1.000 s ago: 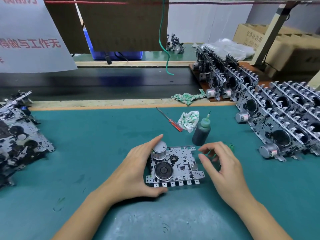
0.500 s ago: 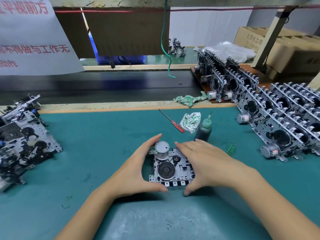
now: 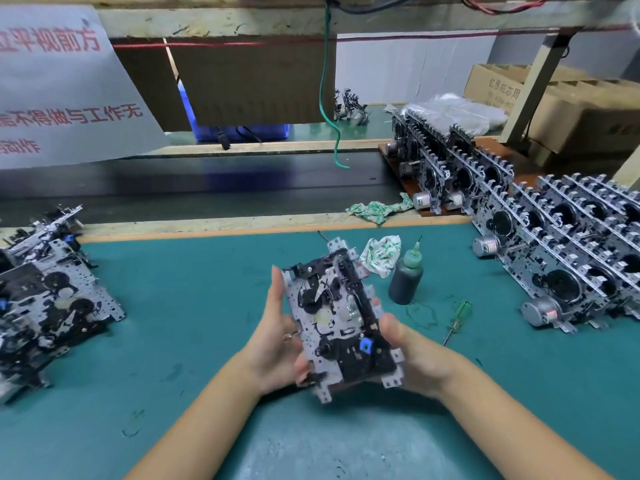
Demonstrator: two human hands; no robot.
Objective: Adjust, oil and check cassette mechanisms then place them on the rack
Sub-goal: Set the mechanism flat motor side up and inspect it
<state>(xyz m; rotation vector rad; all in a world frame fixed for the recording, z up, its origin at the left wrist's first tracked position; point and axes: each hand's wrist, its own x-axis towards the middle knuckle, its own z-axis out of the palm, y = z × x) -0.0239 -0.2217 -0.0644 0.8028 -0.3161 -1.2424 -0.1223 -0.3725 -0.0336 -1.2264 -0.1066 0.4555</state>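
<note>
Both hands hold the cassette part [image 3: 337, 327] up above the green mat [image 3: 180, 306]. The left hand [image 3: 277, 344] wraps its left edge and the right hand [image 3: 412, 355] grips its right edge. The oil bottle [image 3: 406, 277] stands just right of it, maybe touching the white rag [image 3: 380, 255].

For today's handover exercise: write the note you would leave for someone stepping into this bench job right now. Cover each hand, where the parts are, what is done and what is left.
Left hand and right hand both grip one cassette mechanism, raised off the green mat, gear side up.
Oil bottle stands capped just right of it; green screwdriver lies beside.
Done: many mechanisms stand on the rack at right.
Left: check and oil the held unit, rack it, then work through the pile at left.
</note>
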